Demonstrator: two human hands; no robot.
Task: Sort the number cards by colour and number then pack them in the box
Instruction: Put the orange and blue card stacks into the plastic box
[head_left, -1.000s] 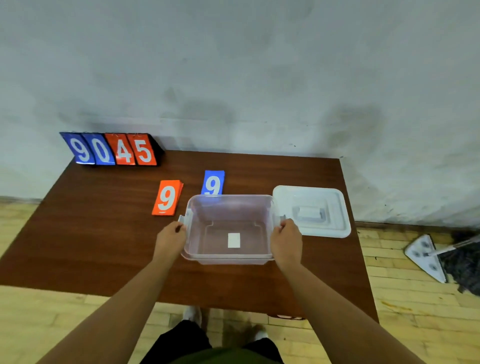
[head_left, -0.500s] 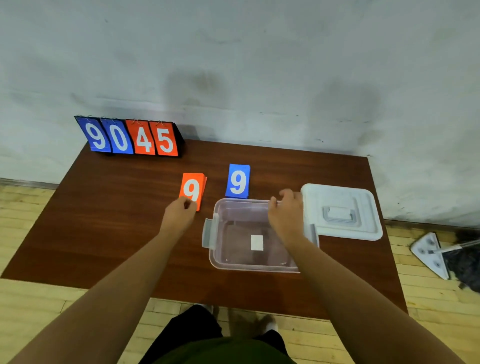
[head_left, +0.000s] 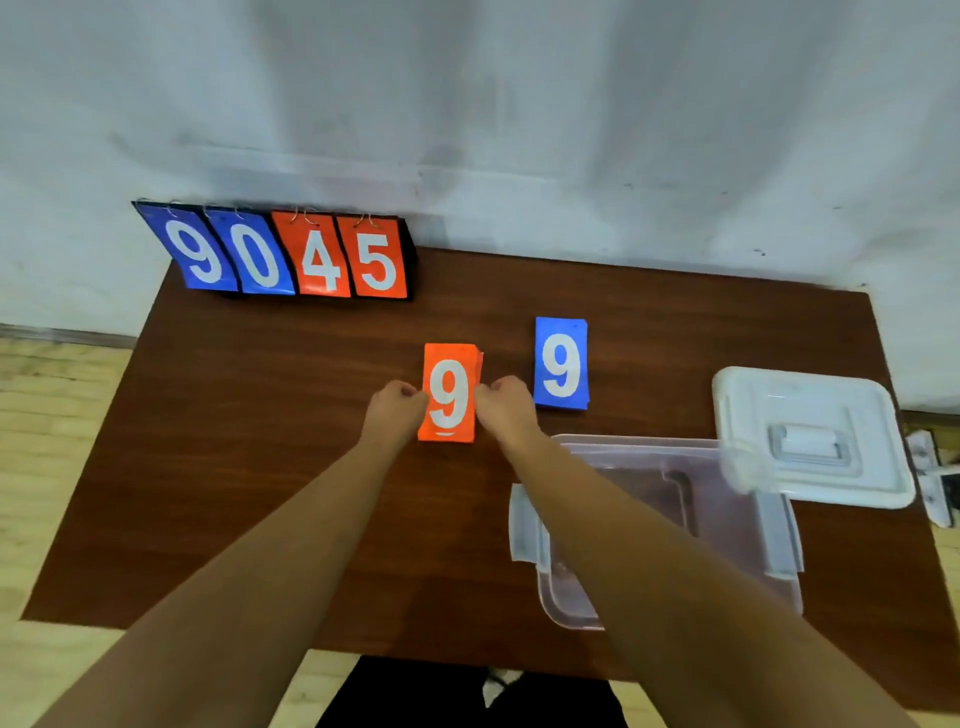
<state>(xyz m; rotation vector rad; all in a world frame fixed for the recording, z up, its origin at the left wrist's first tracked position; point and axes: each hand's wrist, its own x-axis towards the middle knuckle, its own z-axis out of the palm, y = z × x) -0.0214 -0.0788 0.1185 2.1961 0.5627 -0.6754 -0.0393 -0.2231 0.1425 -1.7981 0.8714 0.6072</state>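
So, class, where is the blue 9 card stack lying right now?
In the head view, the blue 9 stack lies flat on the table, right of the orange 9 stack, beyond the clear box.

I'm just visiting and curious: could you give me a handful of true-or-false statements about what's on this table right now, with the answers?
1. Both hands touch the orange 9 stack. True: left hand and right hand flank it.
2. The blue 9 stack is inside the clear box. False: it lies on the table.
3. The white lid is on the box. False: it lies beside it.
4. The flip scoreboard reads 9045. True.
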